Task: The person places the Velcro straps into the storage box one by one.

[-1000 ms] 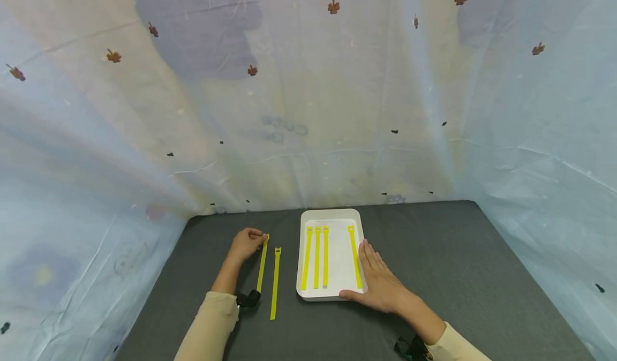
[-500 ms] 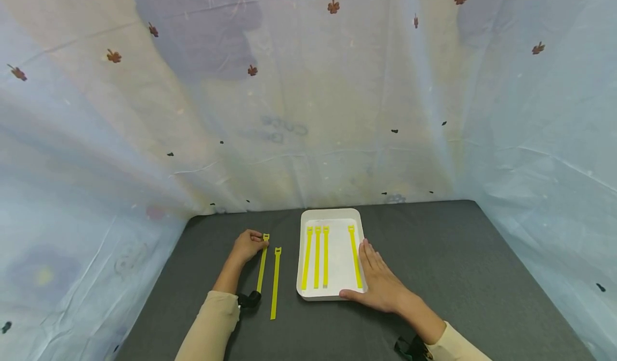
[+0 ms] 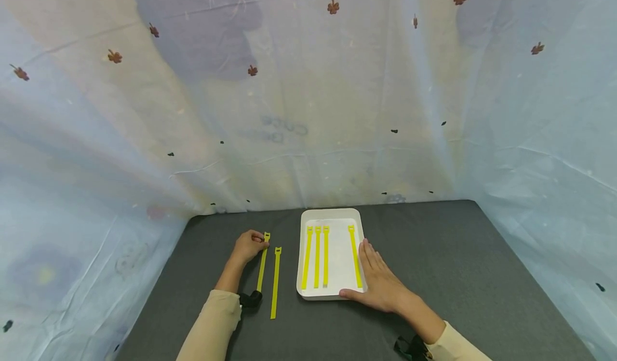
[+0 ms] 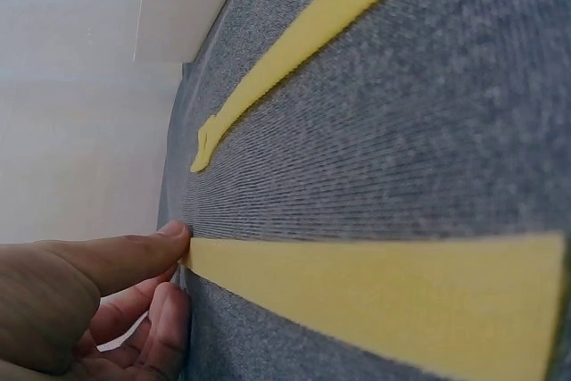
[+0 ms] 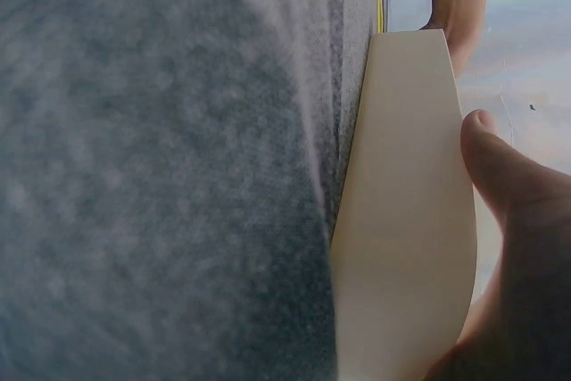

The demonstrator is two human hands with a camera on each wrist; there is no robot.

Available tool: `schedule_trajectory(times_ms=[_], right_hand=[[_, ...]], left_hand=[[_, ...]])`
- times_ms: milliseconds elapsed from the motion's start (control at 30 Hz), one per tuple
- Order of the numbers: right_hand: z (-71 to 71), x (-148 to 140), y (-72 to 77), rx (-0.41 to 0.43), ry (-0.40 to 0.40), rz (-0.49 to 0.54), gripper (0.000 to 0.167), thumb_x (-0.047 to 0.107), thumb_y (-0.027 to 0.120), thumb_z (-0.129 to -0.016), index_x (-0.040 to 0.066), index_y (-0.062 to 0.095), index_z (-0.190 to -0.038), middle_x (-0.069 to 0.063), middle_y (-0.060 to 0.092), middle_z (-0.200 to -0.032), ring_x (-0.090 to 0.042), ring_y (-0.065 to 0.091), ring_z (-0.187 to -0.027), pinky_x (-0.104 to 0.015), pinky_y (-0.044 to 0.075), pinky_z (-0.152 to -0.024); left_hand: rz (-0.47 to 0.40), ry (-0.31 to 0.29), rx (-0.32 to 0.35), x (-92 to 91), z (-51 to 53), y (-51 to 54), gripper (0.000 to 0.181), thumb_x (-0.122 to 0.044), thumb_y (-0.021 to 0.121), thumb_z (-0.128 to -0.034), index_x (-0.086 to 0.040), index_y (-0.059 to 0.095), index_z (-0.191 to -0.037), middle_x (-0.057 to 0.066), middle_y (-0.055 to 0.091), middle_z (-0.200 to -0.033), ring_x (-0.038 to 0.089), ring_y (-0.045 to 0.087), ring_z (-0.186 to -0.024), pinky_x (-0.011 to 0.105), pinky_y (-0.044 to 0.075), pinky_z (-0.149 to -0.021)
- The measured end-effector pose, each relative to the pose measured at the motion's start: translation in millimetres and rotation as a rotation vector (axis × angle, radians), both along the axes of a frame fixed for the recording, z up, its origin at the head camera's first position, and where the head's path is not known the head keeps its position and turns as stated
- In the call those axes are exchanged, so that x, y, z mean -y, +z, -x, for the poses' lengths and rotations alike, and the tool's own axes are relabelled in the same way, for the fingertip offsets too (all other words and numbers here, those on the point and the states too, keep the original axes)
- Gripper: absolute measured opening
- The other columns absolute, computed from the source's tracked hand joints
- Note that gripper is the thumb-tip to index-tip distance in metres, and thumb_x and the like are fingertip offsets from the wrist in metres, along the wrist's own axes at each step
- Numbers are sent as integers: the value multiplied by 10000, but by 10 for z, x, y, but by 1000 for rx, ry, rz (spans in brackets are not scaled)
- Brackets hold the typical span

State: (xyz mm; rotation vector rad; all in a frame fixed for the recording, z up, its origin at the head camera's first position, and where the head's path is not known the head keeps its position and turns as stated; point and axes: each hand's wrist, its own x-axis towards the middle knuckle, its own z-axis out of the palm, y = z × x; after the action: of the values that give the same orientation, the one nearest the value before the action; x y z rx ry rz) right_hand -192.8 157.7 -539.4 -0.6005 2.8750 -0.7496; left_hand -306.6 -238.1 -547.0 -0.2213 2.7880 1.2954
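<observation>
My left hand [image 3: 248, 245] pinches a yellow hook-and-loop cable tie [image 3: 262, 270] just below its slotted head. In the left wrist view, thumb and fingers meet at the far end of this cable tie [image 4: 375, 287]. To its right a second yellow cable tie [image 3: 275, 286] lies flat on the dark cloth. My right hand [image 3: 381, 283] rests on the right side of the white tray [image 3: 332, 215], fingers straight along the rim and thumb at the near edge. Inside the tray, three cable ties [image 3: 316, 259] lie at the left and one cable tie [image 3: 355, 259] at the right.
Dark grey cloth [image 3: 448, 259] covers the table. A pale patterned sheet [image 3: 308, 109] hangs behind it and along both sides. In the right wrist view, the tray's outer wall [image 5: 406, 194] stands beside the thumb.
My left fingers have shifted slightly from the cable tie's head to just below it, so the head now shows. My right hand and the tray have stayed still.
</observation>
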Motion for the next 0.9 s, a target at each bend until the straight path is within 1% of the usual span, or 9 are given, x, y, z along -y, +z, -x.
schedule_trajectory(times_ms=[333,567,700,900], right_hand=[[-5,2,-3,-9,1,3,1357,831,661,-872,-52,32,-1689,-219,-43,-1787,-379,24,-1663,-570,142,-1334],[2,0,-30,-9,3,-5,1360,845,650,-870,-48,35,-1692,-216,-47,-1787,-373,18,-1664,-566,142,-1335],[5,-3,-35,-4,-1,-3,1361,848,647,-869,-41,30,-1693,-210,-52,-1788,-369,15,-1664,-566,140,-1335],[11,-4,-40,-2,-2,-4,1360,851,643,-870,-42,30,-1692,-212,-53,-1788,-366,12,-1664,-566,141,-1335]], left_hand=[[-19,-16,-35,25,-23,-42,204,-134,778,-999,4,682,-1114,151,674,-1062,292,644,-942,454,556,-797],[-21,-6,-42,47,-40,-72,157,-161,762,-1019,-25,697,-1066,117,673,-1011,257,623,-884,420,529,-757],[-51,-8,-37,56,-35,-74,153,-164,763,-1019,-33,701,-1068,114,680,-1023,261,627,-902,415,527,-771],[-124,-17,-40,77,-42,-78,150,-140,747,-1026,-16,700,-1095,151,704,-1101,305,654,-992,459,544,-851]])
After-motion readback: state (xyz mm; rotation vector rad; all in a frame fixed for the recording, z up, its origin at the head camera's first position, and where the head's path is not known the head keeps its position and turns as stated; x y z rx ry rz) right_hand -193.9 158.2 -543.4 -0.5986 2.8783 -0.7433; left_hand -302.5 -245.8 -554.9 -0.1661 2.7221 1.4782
